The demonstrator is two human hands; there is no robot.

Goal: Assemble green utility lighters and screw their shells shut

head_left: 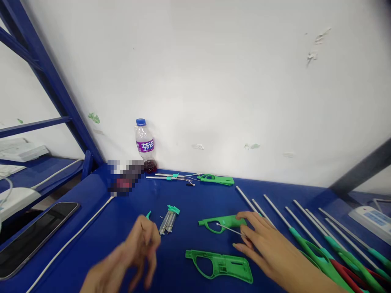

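Note:
My left hand [131, 252], smeared by motion, hangs over the left front of the table. Its fingers are loosely bent and apart, with nothing visible in them. A small teal piece [148, 215] shows just past its knuckles. Beside it lie clear tubular parts with a teal end [170, 219]. My right hand [259, 240] is closed on a thin metal rod [229, 229] that points left. Under its fingertips sits a green lighter handle half [224, 221], which the index finger seems to touch. Nearer me, another green handle half [226, 266] lies with its inside up.
Several long-nosed lighters [317, 248] with green or red handles lie at right. Metal tubes with wires [171, 177] and a green handle piece [216, 179] lie by the wall. A bottle [146, 146] stands at back left; a phone [36, 240] and white cable [73, 240] lie left.

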